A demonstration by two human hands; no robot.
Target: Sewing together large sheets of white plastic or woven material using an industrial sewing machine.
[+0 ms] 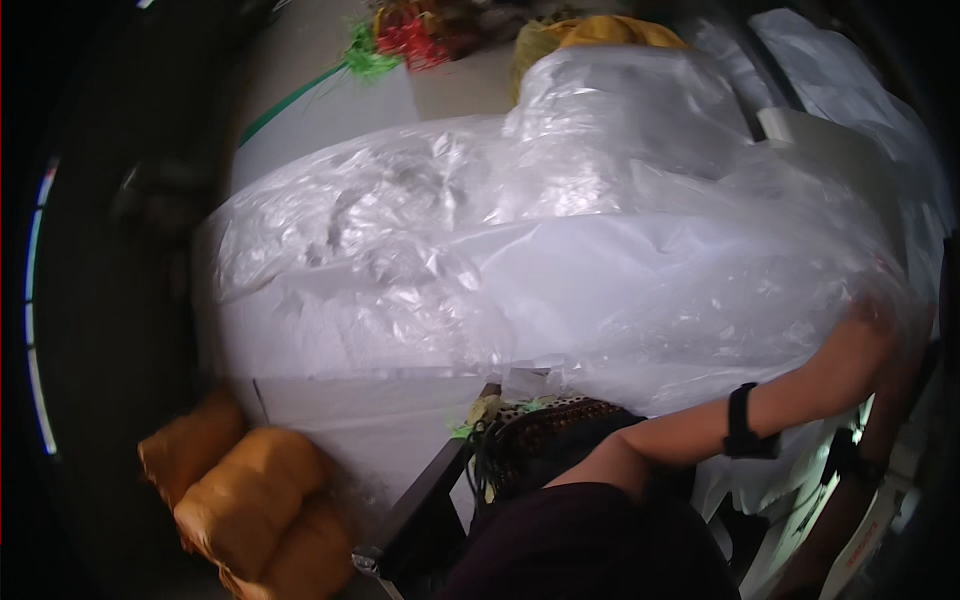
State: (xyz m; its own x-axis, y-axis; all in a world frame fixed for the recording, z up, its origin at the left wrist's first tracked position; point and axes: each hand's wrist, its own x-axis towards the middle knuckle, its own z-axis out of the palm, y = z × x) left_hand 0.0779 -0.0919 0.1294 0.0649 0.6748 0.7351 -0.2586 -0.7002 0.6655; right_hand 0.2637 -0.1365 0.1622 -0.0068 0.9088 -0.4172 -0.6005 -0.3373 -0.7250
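Note:
My left arm reaches across to the right, with a black band (741, 420) around it. My left hand (874, 322) is at the far right edge of a large heap of clear plastic film (740, 290), against the film. Motion blur smears its fingers, so their grip does not show. My right arm (885, 425) rises from the lower right, also wearing a dark band. Its hand lies close to the left one, in shadow and mostly hidden. The crumpled, shiny film spreads over a white surface (350, 410).
Orange wrapped bundles (250, 495) lie at the lower left, near a dark metal-edged frame (415, 510). A white machine part (820, 140) stands at the right. Behind the film are a yellow sack (620, 32) and red and green strands (410, 40). Patterned cloth (550, 425) sits in front.

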